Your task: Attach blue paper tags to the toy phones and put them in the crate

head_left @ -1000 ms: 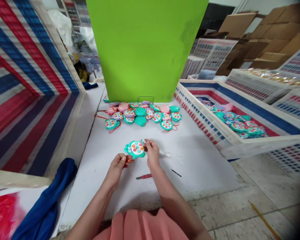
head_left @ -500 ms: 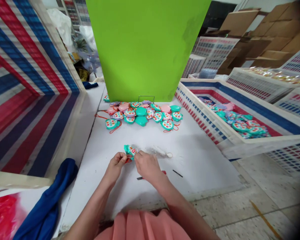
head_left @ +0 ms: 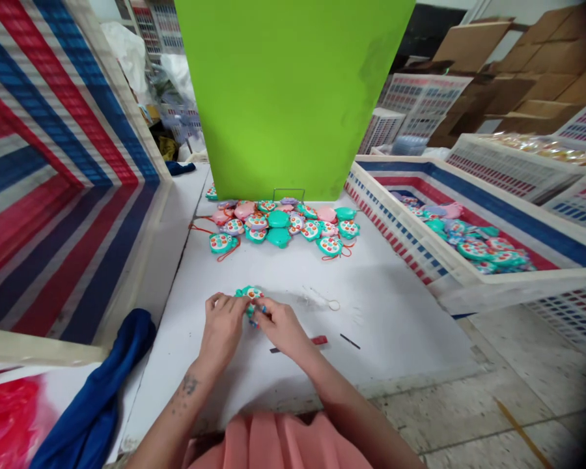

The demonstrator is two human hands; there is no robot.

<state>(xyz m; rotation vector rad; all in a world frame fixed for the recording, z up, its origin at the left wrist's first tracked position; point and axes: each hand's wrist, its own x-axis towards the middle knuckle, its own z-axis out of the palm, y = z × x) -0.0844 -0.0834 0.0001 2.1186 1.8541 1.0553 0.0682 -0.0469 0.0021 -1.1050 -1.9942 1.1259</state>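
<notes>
Between my hands, above the white tabletop (head_left: pixel 371 312), is a small turquoise plastic toy (head_left: pixel 252 292) with a white face dotted orange and red. My left hand (head_left: pixel 221 326), its back turned up, has its fingers closed on the toy's left side. My right hand (head_left: pixel 284 326) pinches the toy's right side, where a small blue bit shows at the fingertips. Fingers cover much of the toy's lower part. Right of the hands lies a thin pale string with a loop (head_left: pixel 333 304). A red-handled tool (head_left: pixel 318 340) lies partly beneath my right wrist.
Similar turquoise, pink and purple toys (head_left: pixel 279 219), some with red cords, lie in rows before a green board (head_left: pixel 293 98). More toys fill a striped-lined crate (head_left: pixel 469 281) on the right. A thin dark strip (head_left: pixel 350 341) and a blue cloth (head_left: pixel 102 384) lie nearby.
My left hand has turned over from pinching a cord to gripping the toy. My right hand has shifted slightly lower on it, and the red cord no longer shows between them.
</notes>
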